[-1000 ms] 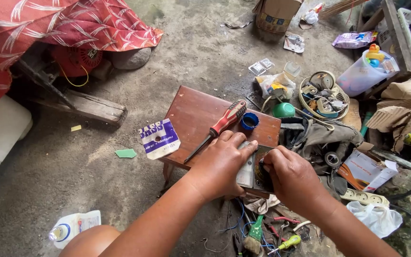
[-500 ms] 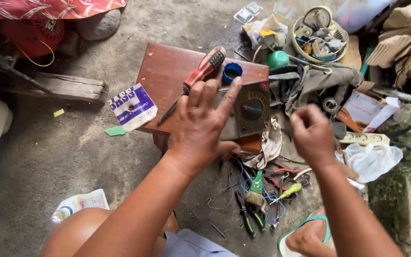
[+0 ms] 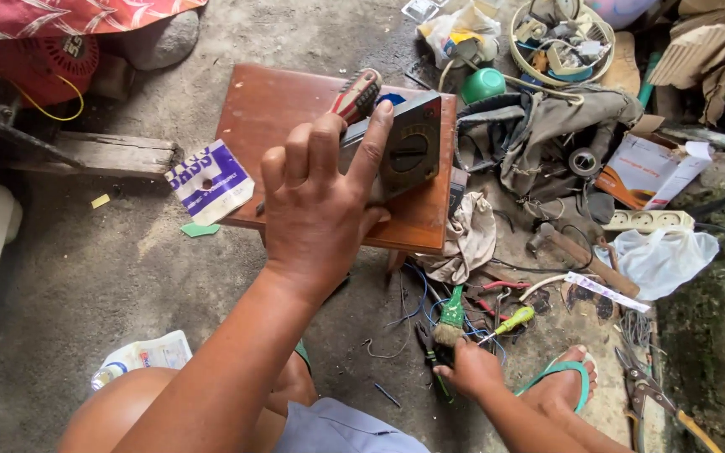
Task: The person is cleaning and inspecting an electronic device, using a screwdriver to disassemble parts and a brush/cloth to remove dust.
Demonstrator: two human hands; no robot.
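My left hand [image 3: 320, 205] grips a black meter with a round dial [image 3: 409, 147], tilting it up on its edge on a brown wooden board [image 3: 270, 109]. A red-handled screwdriver [image 3: 358, 92] lies on the board just behind my fingers. My right hand [image 3: 467, 369] is low on the floor between my knees. Its fingers are curled on dark pliers [image 3: 425, 340], next to a green-handled brush [image 3: 451, 315] and a yellow-green screwdriver [image 3: 513, 319]. The grip itself is partly hidden.
A blue-and-white card [image 3: 207, 180] hangs off the board's left edge. Right of the board are crumpled cloths [image 3: 547, 134], a white basket of parts [image 3: 560, 38], a green cup [image 3: 484, 84], a power strip [image 3: 648, 221], a plastic bag [image 3: 660, 260] and snips [image 3: 644, 382]. My sandalled foot [image 3: 560, 382] is by the tools.
My left hand lifted and closed on the meter, tilting it up on the board. My right hand left the meter and dropped to the tools on the floor. The view shifted down.
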